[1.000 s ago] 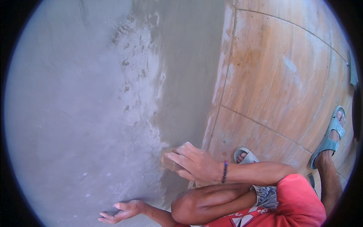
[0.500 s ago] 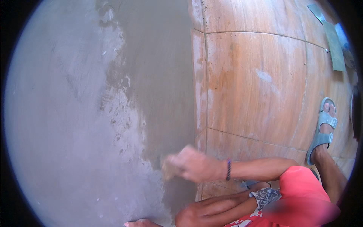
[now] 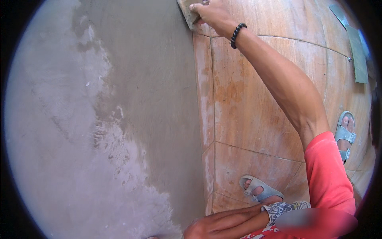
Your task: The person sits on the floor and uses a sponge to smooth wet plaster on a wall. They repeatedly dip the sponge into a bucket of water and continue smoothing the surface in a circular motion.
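Observation:
My right hand (image 3: pixel 213 16) is at the top of the view, its arm stretched up from a red sleeve. Fingers and thumb grip a flat tan-grey smoothing pad (image 3: pixel 187 14), partly cut off by the upper edge. That pad rests at the border where the grey plastered surface (image 3: pixel 155 91) meets a narrow strip of tile (image 3: pixel 203 79). A darker, damp-looking band runs along this border, with a paler, patchy area to its left. Of my left hand (image 3: pixel 151 238) only a sliver shows at the bottom edge, its fingers hidden.
Wood-patterned tiles (image 3: pixel 270 103) cover the right side. My bent leg (image 3: pixel 227 223) lies along the bottom, and grey sandals (image 3: pixel 258 189) are on my feet. Flat green pieces (image 3: pixel 356 55) lie at the upper right.
My right hand has moved from low near my knee up to the top, carrying the pad along the border. My left hand has mostly dropped out of view at the bottom.

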Tool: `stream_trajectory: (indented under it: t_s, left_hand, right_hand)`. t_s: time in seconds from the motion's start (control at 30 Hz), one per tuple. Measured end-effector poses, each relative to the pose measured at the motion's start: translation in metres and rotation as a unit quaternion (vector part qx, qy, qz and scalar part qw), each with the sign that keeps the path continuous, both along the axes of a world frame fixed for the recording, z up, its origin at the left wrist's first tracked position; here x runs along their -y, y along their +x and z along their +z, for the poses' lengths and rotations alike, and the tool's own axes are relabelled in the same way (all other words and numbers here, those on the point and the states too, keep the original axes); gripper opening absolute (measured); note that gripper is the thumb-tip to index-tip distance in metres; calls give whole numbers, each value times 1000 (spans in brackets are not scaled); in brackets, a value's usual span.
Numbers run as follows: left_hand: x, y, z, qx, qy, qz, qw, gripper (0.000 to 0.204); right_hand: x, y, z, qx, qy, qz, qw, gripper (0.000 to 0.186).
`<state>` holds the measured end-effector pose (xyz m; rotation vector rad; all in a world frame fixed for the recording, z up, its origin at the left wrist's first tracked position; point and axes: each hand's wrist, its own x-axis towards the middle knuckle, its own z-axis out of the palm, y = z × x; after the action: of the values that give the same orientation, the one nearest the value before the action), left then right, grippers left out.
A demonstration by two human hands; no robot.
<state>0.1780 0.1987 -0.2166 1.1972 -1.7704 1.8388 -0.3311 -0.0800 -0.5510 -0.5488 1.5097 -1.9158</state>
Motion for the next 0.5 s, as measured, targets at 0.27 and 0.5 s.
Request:
stream_trajectory:
  t_s: [0.27,0.5]
  left_hand:
    - [-10,1,8,-14,1,6,1000,62]
    - [-7,9,5,0,-4,8,1000,60]
  right_hand:
    - [-108,148,20,65,-17,94,993,44]
    - [-269,271,31,-48,3,285,957,53]
